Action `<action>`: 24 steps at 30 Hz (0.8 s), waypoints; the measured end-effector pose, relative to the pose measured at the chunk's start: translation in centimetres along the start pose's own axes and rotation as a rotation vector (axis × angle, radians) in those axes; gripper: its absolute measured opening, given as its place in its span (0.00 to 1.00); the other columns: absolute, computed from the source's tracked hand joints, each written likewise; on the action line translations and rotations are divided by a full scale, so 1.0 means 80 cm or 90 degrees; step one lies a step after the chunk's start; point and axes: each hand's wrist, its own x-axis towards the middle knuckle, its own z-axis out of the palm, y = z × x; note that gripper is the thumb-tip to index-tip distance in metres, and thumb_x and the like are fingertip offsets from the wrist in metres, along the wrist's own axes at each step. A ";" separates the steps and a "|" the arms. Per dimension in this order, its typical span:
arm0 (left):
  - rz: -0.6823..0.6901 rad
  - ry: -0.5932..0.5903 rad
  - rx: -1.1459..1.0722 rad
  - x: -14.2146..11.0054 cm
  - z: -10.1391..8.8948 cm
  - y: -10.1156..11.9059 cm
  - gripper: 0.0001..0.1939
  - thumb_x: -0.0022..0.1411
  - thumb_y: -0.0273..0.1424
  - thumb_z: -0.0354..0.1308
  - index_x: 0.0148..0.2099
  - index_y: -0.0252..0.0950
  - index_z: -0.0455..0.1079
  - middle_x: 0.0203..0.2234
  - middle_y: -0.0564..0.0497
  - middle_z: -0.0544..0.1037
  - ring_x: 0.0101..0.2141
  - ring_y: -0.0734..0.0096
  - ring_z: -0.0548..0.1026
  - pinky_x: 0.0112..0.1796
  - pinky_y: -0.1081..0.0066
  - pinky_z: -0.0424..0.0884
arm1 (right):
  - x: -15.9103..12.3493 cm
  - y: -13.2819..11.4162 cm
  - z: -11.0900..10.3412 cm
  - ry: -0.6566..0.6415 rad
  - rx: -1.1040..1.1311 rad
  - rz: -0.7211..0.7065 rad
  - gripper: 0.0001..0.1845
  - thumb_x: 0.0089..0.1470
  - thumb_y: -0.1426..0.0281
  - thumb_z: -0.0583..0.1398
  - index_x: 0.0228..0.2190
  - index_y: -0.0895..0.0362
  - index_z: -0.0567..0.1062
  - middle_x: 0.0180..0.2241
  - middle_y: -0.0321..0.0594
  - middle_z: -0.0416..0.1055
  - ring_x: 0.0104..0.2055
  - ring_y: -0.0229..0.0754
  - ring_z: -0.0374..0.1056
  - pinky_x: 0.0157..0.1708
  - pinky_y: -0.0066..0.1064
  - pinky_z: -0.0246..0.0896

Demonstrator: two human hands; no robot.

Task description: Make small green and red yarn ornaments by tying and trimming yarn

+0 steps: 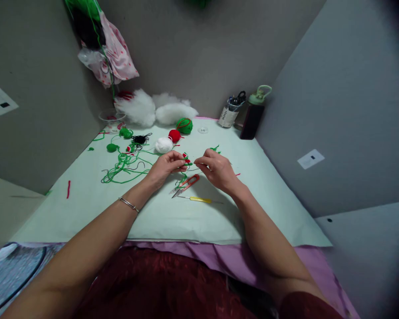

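Note:
Between thumb and fingers, my left hand (169, 167) pinches a small red, white and green crochet piece (186, 159). To its right my right hand (216, 168) is closed in a pinch, with a thin dark thread (193, 169) running between the hands; what sits in its fingertips is too small to make out. Below the hands lie orange-handled thread snips (189, 182) with their blades pointing left. A crochet hook with a yellow handle (200, 200) rests just nearer to me. A white yarn ball (164, 145) sits behind my left hand.
Red (174, 136) and green yarn balls (185, 126) stand farther back, before white stuffing (139, 108). Tangled green yarn (123, 170) and black yarn (140, 139) spread at left. A pen cup (228, 115) and bottle (252, 117) stand at back right. Grey partitions enclose the table (96, 212).

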 end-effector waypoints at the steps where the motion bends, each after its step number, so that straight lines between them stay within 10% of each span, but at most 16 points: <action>1: 0.001 -0.003 0.000 0.000 -0.001 -0.001 0.11 0.53 0.30 0.69 0.36 0.33 0.71 0.31 0.51 0.78 0.31 0.70 0.79 0.43 0.63 0.76 | 0.000 0.000 0.000 -0.001 0.000 0.000 0.11 0.65 0.71 0.56 0.36 0.53 0.80 0.31 0.39 0.67 0.33 0.39 0.63 0.33 0.30 0.54; 24: -0.051 -0.122 -0.016 -0.003 -0.006 0.007 0.09 0.55 0.30 0.68 0.39 0.33 0.76 0.34 0.51 0.79 0.33 0.72 0.79 0.47 0.62 0.75 | 0.003 0.016 -0.004 -0.038 0.328 0.089 0.06 0.60 0.68 0.63 0.35 0.54 0.81 0.29 0.35 0.64 0.30 0.36 0.59 0.33 0.29 0.56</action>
